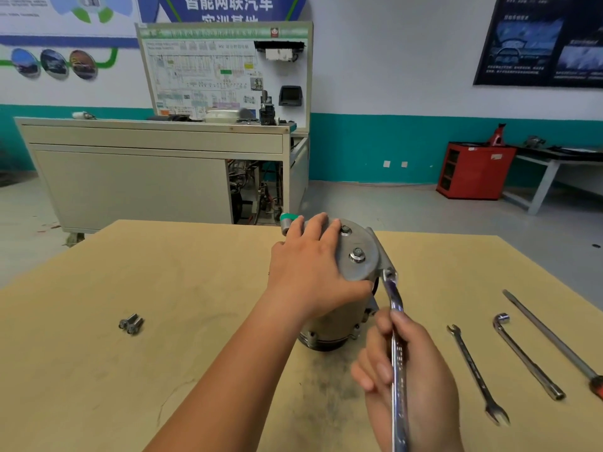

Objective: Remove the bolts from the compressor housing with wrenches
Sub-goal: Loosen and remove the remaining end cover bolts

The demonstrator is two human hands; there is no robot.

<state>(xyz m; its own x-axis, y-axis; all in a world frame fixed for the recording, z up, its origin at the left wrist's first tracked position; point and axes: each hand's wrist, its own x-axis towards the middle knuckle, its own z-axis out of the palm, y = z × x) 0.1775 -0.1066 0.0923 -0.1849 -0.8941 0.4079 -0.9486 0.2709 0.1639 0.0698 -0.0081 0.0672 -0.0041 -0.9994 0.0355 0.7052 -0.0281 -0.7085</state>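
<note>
We steady the compressor housing (359, 265) with our left hand (310, 265), fingers spread across its top, while our right hand (408, 363), fingers curled round the wrench (395, 308), holds it on the bolt (388, 274) at the housing's right edge, where a tilted pull could slip and round it.

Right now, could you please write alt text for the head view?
A person's left hand presses on a compressor housing while the right hand grips a wrench set at its rim. Two loose bolts lie left of it, three spare tools right.
</note>
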